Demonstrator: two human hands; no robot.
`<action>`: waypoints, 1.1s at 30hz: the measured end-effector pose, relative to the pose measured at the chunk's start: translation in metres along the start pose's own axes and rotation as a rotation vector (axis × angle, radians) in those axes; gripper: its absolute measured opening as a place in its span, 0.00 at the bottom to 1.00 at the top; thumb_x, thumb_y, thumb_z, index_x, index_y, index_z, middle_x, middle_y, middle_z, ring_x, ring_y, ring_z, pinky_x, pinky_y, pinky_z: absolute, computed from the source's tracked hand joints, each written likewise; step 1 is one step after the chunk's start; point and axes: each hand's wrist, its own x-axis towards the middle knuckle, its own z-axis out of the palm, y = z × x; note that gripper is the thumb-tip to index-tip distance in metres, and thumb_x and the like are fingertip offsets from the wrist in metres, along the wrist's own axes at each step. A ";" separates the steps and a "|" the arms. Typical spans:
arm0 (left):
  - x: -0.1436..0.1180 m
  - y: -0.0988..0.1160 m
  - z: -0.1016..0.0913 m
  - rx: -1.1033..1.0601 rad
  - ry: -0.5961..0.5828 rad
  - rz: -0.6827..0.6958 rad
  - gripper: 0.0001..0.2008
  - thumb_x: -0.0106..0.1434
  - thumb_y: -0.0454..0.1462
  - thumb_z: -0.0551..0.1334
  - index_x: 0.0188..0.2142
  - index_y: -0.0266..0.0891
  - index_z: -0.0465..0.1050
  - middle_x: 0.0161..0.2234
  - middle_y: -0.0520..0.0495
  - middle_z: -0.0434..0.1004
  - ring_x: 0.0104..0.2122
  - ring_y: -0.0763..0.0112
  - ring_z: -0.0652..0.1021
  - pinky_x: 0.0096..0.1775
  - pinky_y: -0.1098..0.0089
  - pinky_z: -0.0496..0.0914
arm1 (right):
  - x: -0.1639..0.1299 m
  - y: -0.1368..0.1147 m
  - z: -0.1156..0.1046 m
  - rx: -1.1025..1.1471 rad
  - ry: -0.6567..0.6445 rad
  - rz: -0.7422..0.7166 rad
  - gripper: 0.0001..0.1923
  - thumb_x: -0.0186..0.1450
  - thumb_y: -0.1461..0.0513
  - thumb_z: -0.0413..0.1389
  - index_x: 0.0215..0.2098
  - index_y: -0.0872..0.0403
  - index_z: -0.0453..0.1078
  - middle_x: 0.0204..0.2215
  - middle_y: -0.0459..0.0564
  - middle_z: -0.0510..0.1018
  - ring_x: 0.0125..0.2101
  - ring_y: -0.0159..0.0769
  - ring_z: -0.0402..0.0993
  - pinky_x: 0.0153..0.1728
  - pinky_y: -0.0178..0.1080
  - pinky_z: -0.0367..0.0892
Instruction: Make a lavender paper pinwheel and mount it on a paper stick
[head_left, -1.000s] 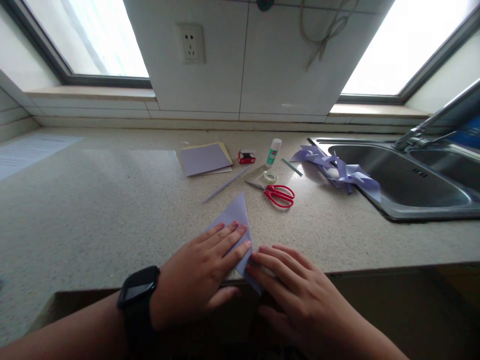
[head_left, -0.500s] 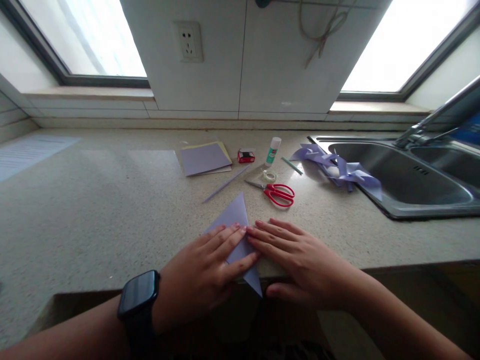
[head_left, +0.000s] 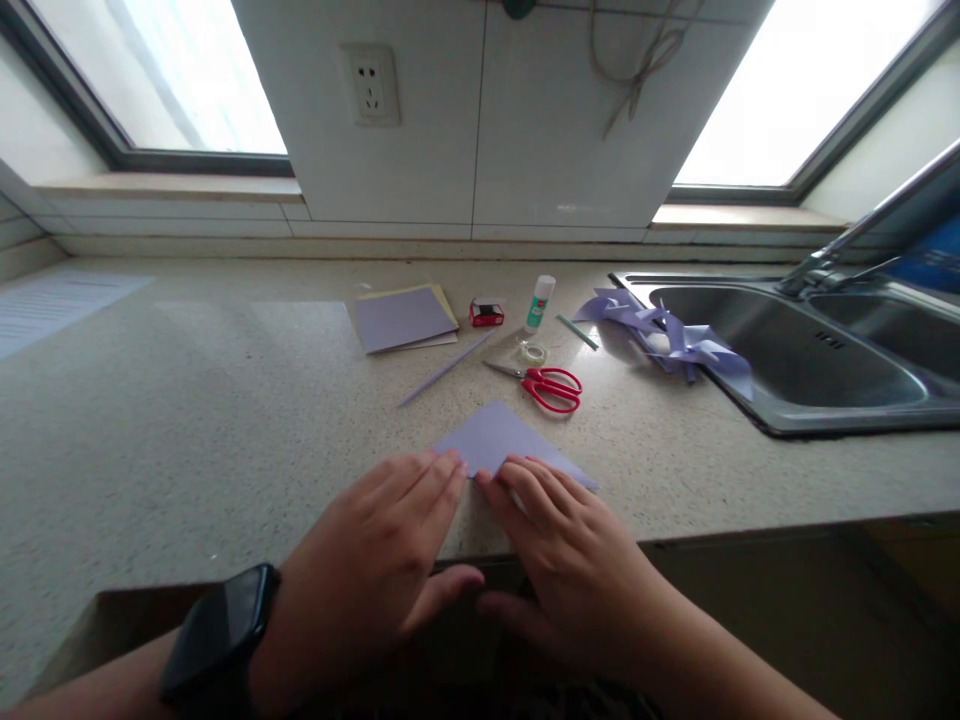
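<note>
A sheet of purple paper (head_left: 501, 438), folded into a triangle, lies on the counter near its front edge, its point facing away from me. My left hand (head_left: 390, 535) presses its fingertips on the triangle's near left edge, thumb stretched out. On the near right edge rest the fingertips of my right hand (head_left: 562, 530), its fingers slightly bent. Neither hand grips anything. Beyond the paper lie red-handled scissors (head_left: 551, 387), partly open, a tape roll (head_left: 534, 353) and a thin purple paper stick (head_left: 446, 370).
At the back are stacked paper sheets (head_left: 406, 318), a small red box (head_left: 487, 312), an upright glue stick (head_left: 539, 303) and a green stick (head_left: 577, 331). Purple paper pinwheels (head_left: 701, 345) overlap the rim of the sink (head_left: 817, 420). A printed sheet (head_left: 60, 305) lies far left.
The folded paper has turned so its long edge faces me. My hands have moved from the middle of it to that near edge, and the left thumb has come off the paper.
</note>
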 end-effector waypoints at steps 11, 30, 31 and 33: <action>-0.001 0.023 0.014 0.142 0.005 -0.102 0.40 0.62 0.54 0.66 0.60 0.19 0.71 0.57 0.20 0.74 0.55 0.40 0.78 0.56 0.48 0.74 | 0.003 -0.017 0.013 -0.083 -0.041 0.100 0.41 0.68 0.50 0.53 0.70 0.68 0.56 0.71 0.65 0.54 0.71 0.53 0.50 0.69 0.53 0.55; -0.002 0.035 -0.006 0.386 -0.179 -0.338 0.30 0.62 0.48 0.65 0.53 0.23 0.78 0.49 0.21 0.80 0.42 0.44 0.81 0.39 0.52 0.78 | -0.041 0.010 -0.007 -0.317 0.013 0.203 0.32 0.64 0.64 0.51 0.65 0.68 0.63 0.65 0.67 0.65 0.66 0.52 0.63 0.64 0.60 0.64; -0.002 0.037 -0.008 0.372 -0.186 -0.352 0.30 0.63 0.47 0.64 0.53 0.22 0.77 0.50 0.21 0.80 0.43 0.44 0.81 0.39 0.52 0.78 | -0.040 0.010 -0.007 -0.307 0.014 0.212 0.32 0.65 0.62 0.51 0.65 0.68 0.63 0.65 0.67 0.66 0.65 0.52 0.64 0.65 0.60 0.63; -0.001 0.041 -0.014 0.340 -0.187 -0.378 0.30 0.64 0.48 0.63 0.54 0.22 0.77 0.50 0.20 0.79 0.43 0.44 0.81 0.38 0.52 0.78 | -0.038 0.011 -0.009 -0.275 0.021 0.235 0.31 0.68 0.58 0.52 0.64 0.68 0.65 0.65 0.68 0.67 0.65 0.54 0.64 0.65 0.60 0.63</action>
